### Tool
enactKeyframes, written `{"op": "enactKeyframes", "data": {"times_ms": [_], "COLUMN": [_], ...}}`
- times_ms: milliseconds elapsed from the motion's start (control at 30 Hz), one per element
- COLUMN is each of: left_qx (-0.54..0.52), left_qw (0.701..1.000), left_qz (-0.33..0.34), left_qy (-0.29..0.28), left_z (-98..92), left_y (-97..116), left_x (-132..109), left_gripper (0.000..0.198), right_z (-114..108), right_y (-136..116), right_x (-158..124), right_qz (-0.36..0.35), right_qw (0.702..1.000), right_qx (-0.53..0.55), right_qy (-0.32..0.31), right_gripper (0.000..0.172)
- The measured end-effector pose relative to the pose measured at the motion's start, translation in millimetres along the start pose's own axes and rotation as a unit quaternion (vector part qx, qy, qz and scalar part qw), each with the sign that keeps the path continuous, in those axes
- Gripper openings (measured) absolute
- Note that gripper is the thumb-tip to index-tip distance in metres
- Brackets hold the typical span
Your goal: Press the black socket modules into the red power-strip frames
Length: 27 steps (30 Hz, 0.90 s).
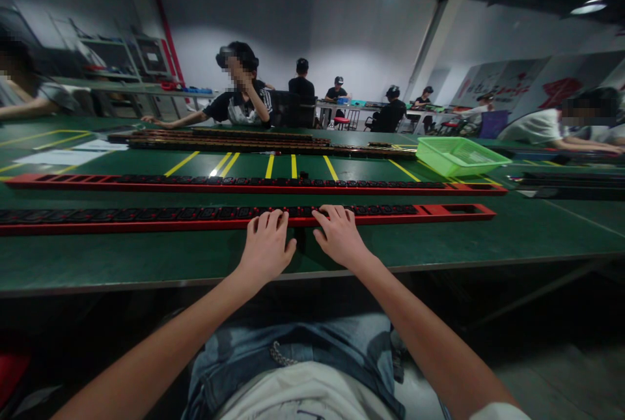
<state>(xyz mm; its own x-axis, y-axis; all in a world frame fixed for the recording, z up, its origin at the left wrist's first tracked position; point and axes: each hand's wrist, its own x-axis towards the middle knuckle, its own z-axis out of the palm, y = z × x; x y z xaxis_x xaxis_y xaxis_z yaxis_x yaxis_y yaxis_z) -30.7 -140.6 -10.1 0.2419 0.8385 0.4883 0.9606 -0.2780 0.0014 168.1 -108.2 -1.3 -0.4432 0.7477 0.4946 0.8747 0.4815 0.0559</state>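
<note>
A long red power strip (390, 219) set with a row of black sockets lies crosswise in front of me, near the table edge. My left hand (266, 244) rests on it, fingers stretched over the sockets and the thumb apart. Just to the right, my right hand (339, 236) has its fingertips on the same strip, with its fingers spread a little. Neither hand is wrapped round anything that I can see. Behind lies a second red strip (342, 189) with similar black sockets, parallel to the first and touched by neither hand.
A green basket (461, 158) stands at the back right. Long dark strips (234, 140) lie stacked beyond the red ones, with white papers (73, 152) at the left. Yellow tape lines mark the green table (195, 257). A co-worker (239, 91) sits across; others are farther back.
</note>
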Motion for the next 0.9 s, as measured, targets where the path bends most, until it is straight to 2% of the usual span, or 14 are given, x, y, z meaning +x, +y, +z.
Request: {"op": "enactKeyframes", "data": {"times_ms": [267,400,467,567,600,633,767,833,900], "left_qx": [-0.012,-0.039,-0.065,-0.116,-0.132,-0.145,-0.154,-0.153,-0.152], "left_qw": [1.000,0.999,0.996,0.987,0.982,0.978,0.959,0.955,0.955], "left_qz": [0.002,0.012,0.040,0.098,0.115,0.129,0.184,0.202,0.204], "left_qy": [0.003,0.029,0.044,0.058,0.066,0.080,0.149,0.156,0.154], "left_z": [2.4,2.9,-0.9,-14.9,-21.6,-29.1,-59.2,-68.2,-69.1], "left_y": [-2.0,-2.5,-2.4,-4.4,-6.2,-8.9,-26.8,-41.0,-60.6], "left_x": [0.0,0.7,1.4,0.3,-1.5,-4.4,-31.3,-55.7,-87.6], "left_gripper": [0.055,0.052,0.042,0.013,0.008,0.014,0.037,0.040,0.039], "right_z": [1.5,-0.4,-3.9,-13.0,-17.0,-21.4,-40.9,-48.6,-52.0], "right_y": [-0.6,-1.2,0.0,5.6,8.3,11.2,24.2,33.8,47.6], "right_x": [0.6,1.8,3.3,3.3,1.2,-2.6,-42.4,-79.0,-125.1], "right_qz": [0.002,0.001,0.006,0.011,0.010,0.008,-0.006,-0.002,0.007], "right_qw": [1.000,0.999,0.998,0.993,0.990,0.987,0.970,0.964,0.964], "right_qx": [0.007,0.033,0.053,0.092,0.104,0.113,0.129,0.123,0.122], "right_qy": [-0.002,0.020,0.038,0.078,0.094,0.114,0.206,0.234,0.235], "right_gripper": [0.041,0.045,0.044,0.039,0.037,0.035,0.019,0.014,0.014]}}
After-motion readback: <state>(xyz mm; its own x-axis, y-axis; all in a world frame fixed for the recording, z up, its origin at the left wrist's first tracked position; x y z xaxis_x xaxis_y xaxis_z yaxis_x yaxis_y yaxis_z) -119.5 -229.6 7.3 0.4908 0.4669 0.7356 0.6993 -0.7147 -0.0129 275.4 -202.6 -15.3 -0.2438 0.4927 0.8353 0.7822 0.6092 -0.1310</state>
